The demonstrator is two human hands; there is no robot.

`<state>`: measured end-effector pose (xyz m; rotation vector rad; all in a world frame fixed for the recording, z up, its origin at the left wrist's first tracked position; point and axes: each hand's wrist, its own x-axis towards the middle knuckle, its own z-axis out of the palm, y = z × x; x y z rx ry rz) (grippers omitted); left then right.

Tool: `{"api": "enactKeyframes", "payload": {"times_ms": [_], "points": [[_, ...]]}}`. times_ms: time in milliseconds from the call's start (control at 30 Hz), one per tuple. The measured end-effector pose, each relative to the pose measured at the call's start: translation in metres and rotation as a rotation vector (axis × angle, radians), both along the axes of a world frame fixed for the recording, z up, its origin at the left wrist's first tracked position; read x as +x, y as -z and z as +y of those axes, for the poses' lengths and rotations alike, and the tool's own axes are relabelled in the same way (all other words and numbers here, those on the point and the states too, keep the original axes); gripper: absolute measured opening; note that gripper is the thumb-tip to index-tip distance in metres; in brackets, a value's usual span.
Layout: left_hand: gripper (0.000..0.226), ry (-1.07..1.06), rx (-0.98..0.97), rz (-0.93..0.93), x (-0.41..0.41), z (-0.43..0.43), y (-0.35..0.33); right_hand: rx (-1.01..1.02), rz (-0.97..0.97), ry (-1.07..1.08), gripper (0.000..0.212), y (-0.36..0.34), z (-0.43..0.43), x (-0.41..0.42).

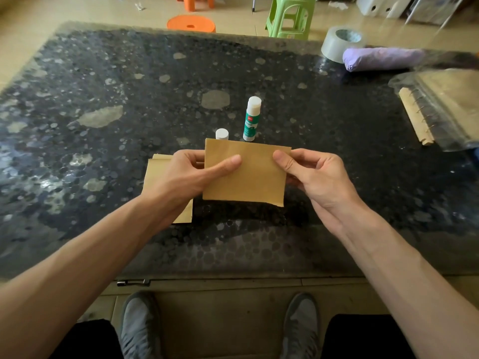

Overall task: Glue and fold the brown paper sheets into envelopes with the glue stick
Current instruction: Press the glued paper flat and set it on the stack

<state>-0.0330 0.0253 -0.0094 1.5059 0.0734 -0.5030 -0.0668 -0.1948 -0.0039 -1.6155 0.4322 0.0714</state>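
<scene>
Evenly, brown paper [246, 177] sits pinched between left hand [186, 174] and right hand [311, 174].

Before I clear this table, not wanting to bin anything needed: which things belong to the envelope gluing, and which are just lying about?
In use:
folded brown paper sheet
brown paper stack
green-and-white glue stick
small white cap

Lying about:
grey tape roll
purple rolled bundle
spiral-bound notebook in clear plastic

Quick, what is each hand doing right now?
Left hand: pinching the folded brown paper, left edge.
Right hand: pinching the same paper, right edge.
</scene>
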Motion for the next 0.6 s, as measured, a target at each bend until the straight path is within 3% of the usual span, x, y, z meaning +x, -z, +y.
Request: {"api": "enactKeyframes", "payload": {"times_ms": [167, 400, 600], "points": [[0.027, -0.018, 0.037, -0.004, 0.0, -0.003, 0.004, 0.143, 0.034, -0.138, 0.036, -0.001, 0.007, -0.005], [0.034, 0.044, 0.027, 0.015, -0.008, -0.009, 0.004, 0.1, 0.05, -0.067, 0.036, 0.003, 0.014, -0.007], [0.025, 0.009, 0.0, -0.007, -0.012, -0.014, 0.005, 0.222, 0.048, -0.131, 0.038, 0.003, 0.017, -0.01]]}}
